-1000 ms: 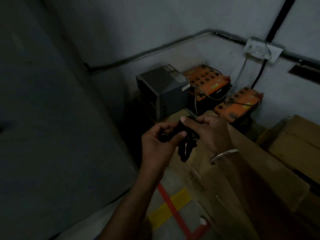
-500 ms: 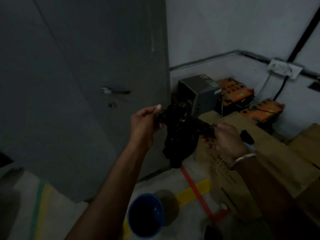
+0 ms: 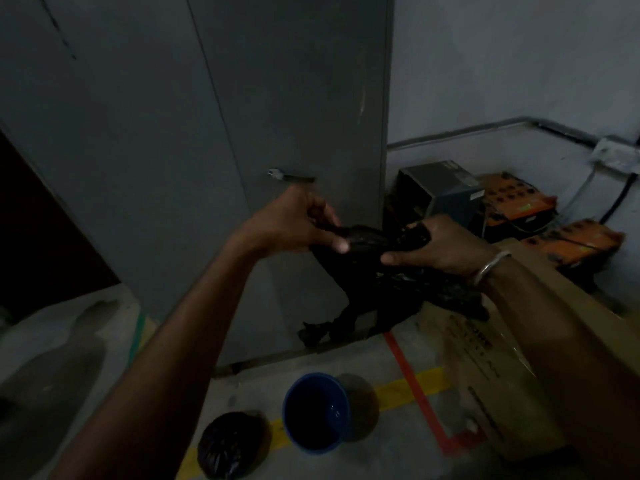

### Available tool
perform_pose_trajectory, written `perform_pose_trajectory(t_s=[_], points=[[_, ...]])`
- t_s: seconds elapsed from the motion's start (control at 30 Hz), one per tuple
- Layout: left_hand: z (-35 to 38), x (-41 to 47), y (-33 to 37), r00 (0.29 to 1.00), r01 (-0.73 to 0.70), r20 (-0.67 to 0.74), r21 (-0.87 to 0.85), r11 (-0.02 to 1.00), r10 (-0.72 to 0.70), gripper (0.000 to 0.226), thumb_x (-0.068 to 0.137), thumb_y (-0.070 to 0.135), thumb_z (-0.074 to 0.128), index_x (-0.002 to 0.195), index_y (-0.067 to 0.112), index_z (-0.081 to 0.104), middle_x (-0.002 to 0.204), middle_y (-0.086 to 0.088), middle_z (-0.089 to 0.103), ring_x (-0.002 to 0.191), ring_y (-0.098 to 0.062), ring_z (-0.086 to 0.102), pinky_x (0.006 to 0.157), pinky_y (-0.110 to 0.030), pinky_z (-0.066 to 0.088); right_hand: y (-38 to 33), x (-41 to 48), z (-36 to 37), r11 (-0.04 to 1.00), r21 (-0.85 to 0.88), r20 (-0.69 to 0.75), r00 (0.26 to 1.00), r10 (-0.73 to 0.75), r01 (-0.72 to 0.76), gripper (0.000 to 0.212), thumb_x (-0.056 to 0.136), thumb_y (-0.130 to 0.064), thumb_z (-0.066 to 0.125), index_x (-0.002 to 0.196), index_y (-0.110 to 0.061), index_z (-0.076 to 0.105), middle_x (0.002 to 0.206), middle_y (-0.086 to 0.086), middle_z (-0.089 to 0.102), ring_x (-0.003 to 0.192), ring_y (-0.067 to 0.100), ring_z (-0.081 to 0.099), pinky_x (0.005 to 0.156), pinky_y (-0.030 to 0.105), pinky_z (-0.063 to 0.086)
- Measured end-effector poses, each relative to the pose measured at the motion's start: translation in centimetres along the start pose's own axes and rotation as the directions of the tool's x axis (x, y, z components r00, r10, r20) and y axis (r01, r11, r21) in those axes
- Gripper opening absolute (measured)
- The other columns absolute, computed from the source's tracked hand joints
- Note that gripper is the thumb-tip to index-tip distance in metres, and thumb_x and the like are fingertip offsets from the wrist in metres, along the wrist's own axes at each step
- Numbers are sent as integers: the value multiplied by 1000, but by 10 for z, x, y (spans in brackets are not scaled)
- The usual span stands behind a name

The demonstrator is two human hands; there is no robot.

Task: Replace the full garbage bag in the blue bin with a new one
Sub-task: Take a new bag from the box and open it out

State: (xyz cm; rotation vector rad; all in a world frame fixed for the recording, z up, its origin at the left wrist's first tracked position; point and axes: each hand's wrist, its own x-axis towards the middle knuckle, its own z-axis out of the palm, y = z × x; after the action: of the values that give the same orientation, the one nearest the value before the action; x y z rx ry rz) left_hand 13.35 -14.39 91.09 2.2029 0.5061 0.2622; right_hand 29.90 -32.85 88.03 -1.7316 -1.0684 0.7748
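Note:
Both my hands hold a new black garbage bag (image 3: 377,289) at chest height, partly unfolded and hanging down in crumpled folds. My left hand (image 3: 294,223) pinches its upper left edge. My right hand (image 3: 440,244), with a metal bangle on the wrist, grips its right side. Below on the floor stands the blue bin (image 3: 317,412), open and dark inside, with no bag visible in it. A tied, full black garbage bag (image 3: 230,445) lies on the floor just left of the bin.
A grey door (image 3: 214,150) with a handle (image 3: 289,175) faces me. Cardboard boxes (image 3: 512,341) fill the right. A grey unit (image 3: 440,190) and orange batteries (image 3: 519,199) sit in the corner. Red and yellow tape lines (image 3: 415,389) mark the floor.
The view has swung left and down, so the bin and then the full bag came into sight. The bag has opened out from a small bundle into longer hanging folds between my hands.

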Motion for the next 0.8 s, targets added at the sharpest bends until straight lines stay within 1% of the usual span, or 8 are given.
perform_pose_trajectory(t_s=[0.1,0.23,0.3,0.37,0.47,0.6,0.67,0.8], points=[[-13,-9,-6,997,-55,76,475,878,21,13,76,5,72,87,11,73,75,-2,67,51,7,55,45,-6,37,-3,-2,-7,1000,-13,-21,1000,20,-21,28,76,-29,76,56,-15,61,46,-14,61,44,-6,56,46,6,41],[-17,-13,-29,983,77,68,693,717,-171,24,72,11,78,95,18,77,87,-1,70,80,-16,65,68,-24,51,5,-1,-11,998,57,-73,997,27,-22,14,79,-17,76,72,-7,70,54,-13,68,51,-7,62,50,5,45],[-13,-14,-44,960,252,-38,540,803,-276,16,76,6,75,92,11,76,86,-10,73,76,-22,70,67,-29,58,8,1,-12,999,16,-68,997,-30,31,13,77,-16,78,84,-7,72,68,-10,71,59,-7,64,56,5,47],[-5,-21,-53,914,396,-134,96,913,-382,17,80,-10,65,82,6,66,84,-19,70,78,-32,71,68,-40,63,12,7,-14,995,-84,-26,998,-56,54,23,75,-19,80,91,-9,67,78,-5,68,67,-3,64,64,9,49],[4,-27,-65,903,261,-199,-451,854,-381,41,81,-28,43,66,10,42,86,-21,68,81,-33,71,56,-38,63,18,16,-15,994,-100,27,999,-43,45,34,73,-25,80,89,-10,54,78,3,54,73,11,52,69,25,44],[-1,-29,-68,868,182,-320,-508,842,-380,39,82,-31,38,67,4,45,74,-11,67,65,-19,69,50,-30,60,32,19,-29,983,185,341,939,-48,-16,38,66,-6,79,78,-13,43,77,3,52,69,10,54,63,24,51],[-3,-24,-63,800,203,-414,-495,845,-435,34,86,-24,41,76,7,50,80,-11,61,67,-18,63,51,-34,60,32,15,-29,994,-57,569,815,109,-93,43,61,-15,86,86,-14,51,85,4,63,75,12,61,67,27,53],[18,-14,-30,888,198,-301,-428,882,-346,40,85,-22,39,79,12,57,77,-8,61,55,-9,65,44,-24,57,16,29,18,968,-252,313,947,73,9,59,57,-64,75,88,-18,58,73,-6,59,68,8,53,63,27,43]])
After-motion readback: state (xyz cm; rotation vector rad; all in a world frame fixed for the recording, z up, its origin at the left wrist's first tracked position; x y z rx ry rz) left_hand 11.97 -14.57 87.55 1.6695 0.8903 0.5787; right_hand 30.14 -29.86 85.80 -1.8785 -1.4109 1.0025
